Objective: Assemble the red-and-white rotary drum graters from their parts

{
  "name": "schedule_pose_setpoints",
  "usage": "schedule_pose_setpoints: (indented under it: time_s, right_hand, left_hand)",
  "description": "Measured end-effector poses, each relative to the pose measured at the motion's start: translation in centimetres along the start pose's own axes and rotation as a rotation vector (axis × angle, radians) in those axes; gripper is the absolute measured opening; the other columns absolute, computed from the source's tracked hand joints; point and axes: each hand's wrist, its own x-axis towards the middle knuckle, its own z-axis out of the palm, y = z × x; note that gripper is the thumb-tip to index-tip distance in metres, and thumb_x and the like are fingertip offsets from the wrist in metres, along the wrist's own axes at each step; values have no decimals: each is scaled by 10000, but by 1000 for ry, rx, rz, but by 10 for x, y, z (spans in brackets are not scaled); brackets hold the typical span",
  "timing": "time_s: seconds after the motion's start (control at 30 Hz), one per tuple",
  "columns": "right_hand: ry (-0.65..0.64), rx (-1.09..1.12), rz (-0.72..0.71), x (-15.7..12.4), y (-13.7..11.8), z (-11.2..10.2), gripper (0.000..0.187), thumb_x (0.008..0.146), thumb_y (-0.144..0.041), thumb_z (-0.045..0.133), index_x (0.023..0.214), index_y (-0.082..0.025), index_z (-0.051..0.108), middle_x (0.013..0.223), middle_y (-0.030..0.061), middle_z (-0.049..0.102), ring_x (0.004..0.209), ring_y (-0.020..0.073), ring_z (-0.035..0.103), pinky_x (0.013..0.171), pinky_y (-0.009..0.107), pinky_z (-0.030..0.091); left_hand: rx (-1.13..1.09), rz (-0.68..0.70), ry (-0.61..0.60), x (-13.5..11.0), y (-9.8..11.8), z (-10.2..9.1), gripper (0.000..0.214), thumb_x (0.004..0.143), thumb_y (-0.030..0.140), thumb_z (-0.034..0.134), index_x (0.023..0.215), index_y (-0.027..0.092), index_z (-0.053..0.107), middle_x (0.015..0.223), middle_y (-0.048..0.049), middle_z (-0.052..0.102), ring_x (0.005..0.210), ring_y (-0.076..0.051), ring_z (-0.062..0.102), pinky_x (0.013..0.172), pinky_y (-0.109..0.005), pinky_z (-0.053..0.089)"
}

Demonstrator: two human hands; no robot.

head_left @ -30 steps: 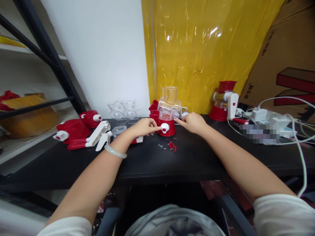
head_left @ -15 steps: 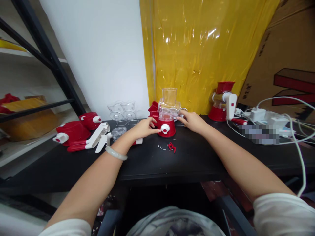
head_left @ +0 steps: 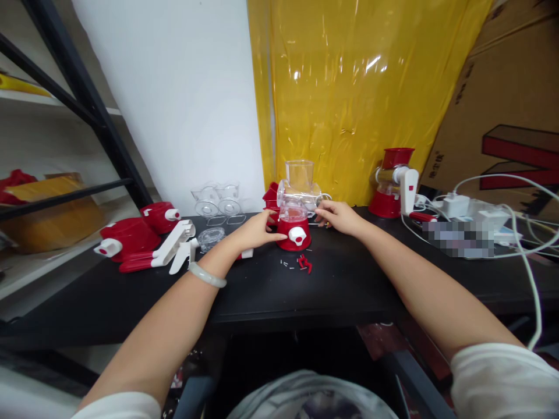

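Observation:
A rotary grater with a red base [head_left: 293,231] and a clear body [head_left: 299,192] stands upright on the black table, its white knob turned toward me. My left hand [head_left: 257,230] grips the base from the left, thumb in front beside the knob. To the right of the grater, my right hand [head_left: 338,216] has its fingers curled close together near the clear body's lower right side; whatever they hold is too small or hidden. In front of the base lie small red clips [head_left: 304,263] and several tiny screws [head_left: 286,265].
At left are red bases [head_left: 133,235], white crank handles [head_left: 174,244] and clear parts [head_left: 217,203]. An assembled red grater [head_left: 388,186] stands at back right, with cables and white chargers [head_left: 456,203] beside it. Behind the grater sits a red hopper [head_left: 271,198].
The base has turned slightly, its knob shifting right, and the grater sits a little nearer to me. My right hand has lowered from the clear body toward the base's side.

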Motion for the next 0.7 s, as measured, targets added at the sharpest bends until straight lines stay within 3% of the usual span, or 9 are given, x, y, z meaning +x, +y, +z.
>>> schedule_pose_setpoints:
  time_s: [0.13, 0.23, 0.3, 0.37, 0.5, 0.6, 0.7]
  right_hand:
    - [17, 35, 44, 1, 1, 1, 255, 870, -431, 572, 830, -180, 593, 806, 49, 695, 671, 141, 668, 532, 218, 500]
    - [-67, 70, 78, 0, -3, -9, 301, 838, -430, 625, 989, -170, 649, 916, 81, 717, 743, 159, 688, 566, 230, 521]
    - [-124, 108, 130, -1, -6, -20, 344, 834, -363, 640, 1125, -182, 627, 983, 92, 719, 767, 166, 697, 590, 238, 534]
    - [-94, 128, 203, 2, -7, -34, 337, 833, -249, 615, 1163, -181, 605, 990, 100, 722, 755, 168, 703, 603, 244, 536]
    - [83, -101, 277, 20, 6, -52, 154, 803, -116, 526, 882, -125, 657, 858, 131, 726, 750, 188, 692, 639, 260, 519]
    - [260, -390, 316, 42, 28, -52, 126, 789, -227, 578, 770, -141, 667, 826, 141, 718, 770, 224, 678, 647, 288, 504]
    - [294, -371, 448, 64, 50, -41, 268, 807, -379, 574, 746, -132, 658, 725, 148, 696, 657, 227, 662, 550, 294, 484]
  left_hand:
    - [-19, 0, -1, 0, 3, 0, 848, 646, 530, 763, 1328, 146, 438, 1250, -188, 596, 1061, -306, 626, 866, -440, 518]
    - [-16, -16, 4, -1, 3, -1, 871, 644, 552, 757, 1341, 145, 430, 1223, -190, 613, 1059, -313, 630, 871, -447, 517]
    - [-14, -20, 13, -2, 3, -2, 879, 644, 562, 752, 1348, 151, 422, 1205, -188, 624, 1052, -314, 635, 869, -451, 517]
    - [-15, -17, 10, -2, 2, -2, 889, 641, 567, 751, 1355, 159, 411, 1191, -187, 630, 1041, -314, 640, 862, -451, 518]
    - [15, -19, -9, -3, 4, -1, 923, 632, 584, 746, 1368, 159, 387, 1168, -183, 635, 1019, -313, 646, 864, -455, 512]
    - [30, 10, 16, -5, 10, -1, 932, 648, 574, 736, 1387, 162, 347, 1200, -179, 615, 1062, -311, 624, 895, -455, 497]
    - [-6, 75, 68, -8, 18, -3, 990, 651, 525, 749, 1434, 192, 243, 1302, -179, 549, 1092, -302, 612, 920, -445, 488]
